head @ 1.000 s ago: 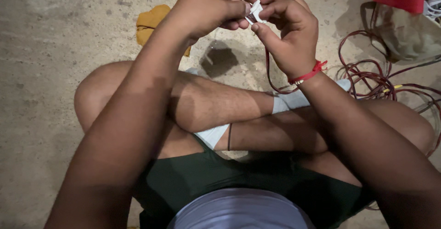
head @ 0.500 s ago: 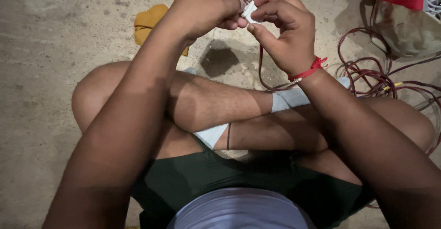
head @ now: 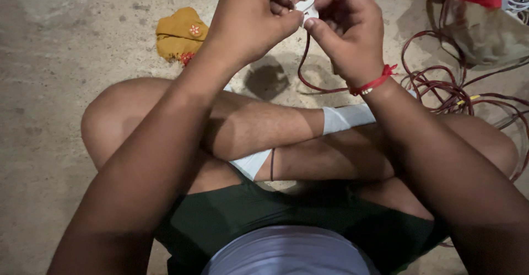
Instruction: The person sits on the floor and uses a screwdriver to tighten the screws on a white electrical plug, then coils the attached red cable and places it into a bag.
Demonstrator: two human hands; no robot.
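Head cam: both hands were up near top of frame, over crossed legs. Left hand & right hand each had a clenched grip on a small white plug, pinched btwn fingertips. Dark red wire hung down from it to the floor. Yellow cloth lay on floor just left; wire tangle + bag at right.

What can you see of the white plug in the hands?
The white plug is a small, plastic-looking piece with a metal pin showing at its top. It is held up near the top edge of the view, pinched between the left hand and the right hand, whose fingers hide most of it. A dark red wire hangs from beneath it and runs toward the floor.
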